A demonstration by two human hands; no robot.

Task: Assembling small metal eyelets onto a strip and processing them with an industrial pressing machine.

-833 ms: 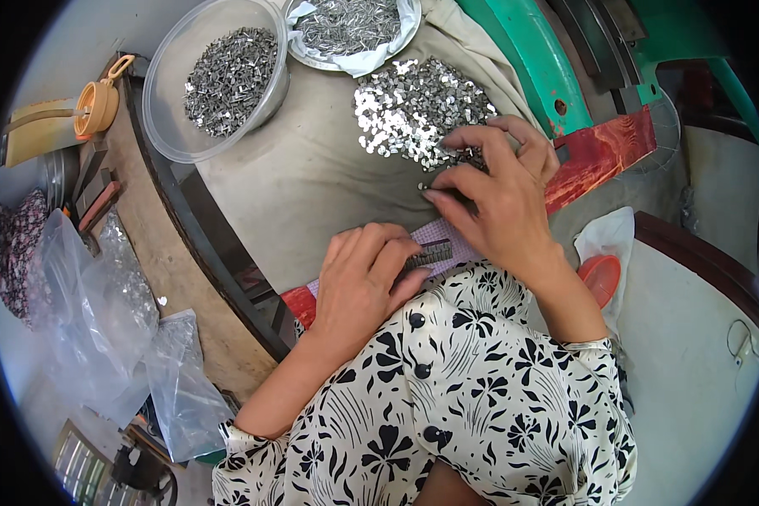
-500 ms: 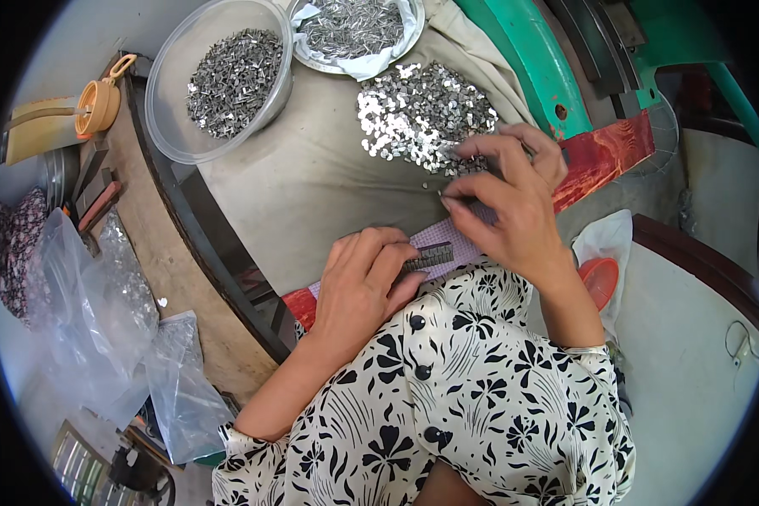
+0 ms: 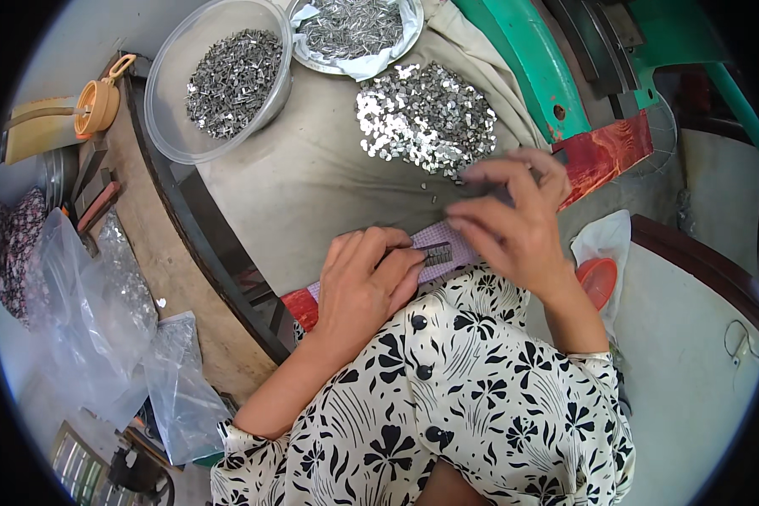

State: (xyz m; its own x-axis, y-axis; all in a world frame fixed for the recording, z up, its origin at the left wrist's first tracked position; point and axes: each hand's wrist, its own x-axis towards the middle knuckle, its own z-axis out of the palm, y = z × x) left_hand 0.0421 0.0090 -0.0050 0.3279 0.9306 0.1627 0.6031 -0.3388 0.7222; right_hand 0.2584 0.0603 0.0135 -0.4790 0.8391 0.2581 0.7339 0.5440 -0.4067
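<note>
Currently, my left hand (image 3: 363, 274) has its fingers closed on a dark ridged metal strip (image 3: 438, 254), whose exposed end juts out over the purple checked cloth (image 3: 462, 252) near my lap. My right hand (image 3: 521, 223) is off to its side, thumb and forefinger bent, too blurred to tell whether they pinch anything. Beyond it, a heap of small silvery metal pieces (image 3: 426, 118) lies on beige cloth (image 3: 312, 185).

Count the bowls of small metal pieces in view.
2: a clear plastic bowl at upper left and a white-lined bowl right of it, at the top edge. The loose pile sits outside both.
</note>
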